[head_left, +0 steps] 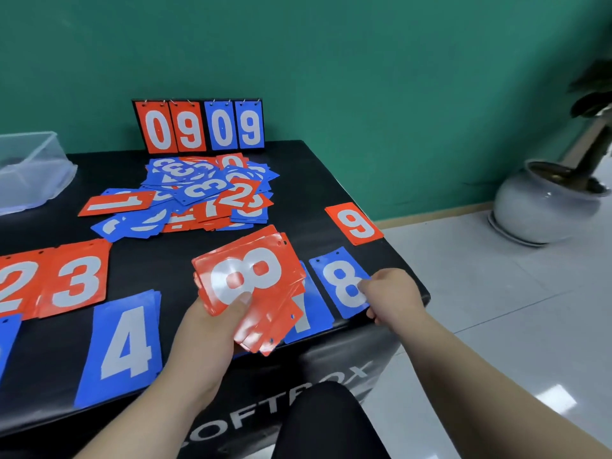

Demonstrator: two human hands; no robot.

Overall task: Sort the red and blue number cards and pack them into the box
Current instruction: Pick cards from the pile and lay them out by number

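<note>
Red stack (248, 286) up in the left hand (208, 329), an 8 on top. The thumb is pressed on its face and the fingers are curled underneath, a firm hold on a fanned, uneven wad just above the near edge of the bench (308, 193). The right hand (394, 293) has its fingers curled at the right edge of the blue 8 card (337, 276). It looks like a pinch, and the card lies flat near the bench corner.

Beside that sits a blue 7 (311, 313), half hidden under the red stack. A red 9 (354, 223) lies alone further back. To the left are a red 3 (77, 279), a red 2 (16, 286) and a blue 4 (126, 342).

So the sorting looks partway done. The mixed pile (198, 193) at the back is big and jumbled. The clear box (29, 170) at far left shows no cards that I can make out, so packing looks not yet begun.

The cards are thin, glossy rectangles with white numerals and punched holes along one short edge, and there is glare on that top 8. The bench is black, padded and slightly shiny. The box is translucent plastic with rounded corners. Behind the pile stands a ring-bound scoreboard (202, 125).
</note>
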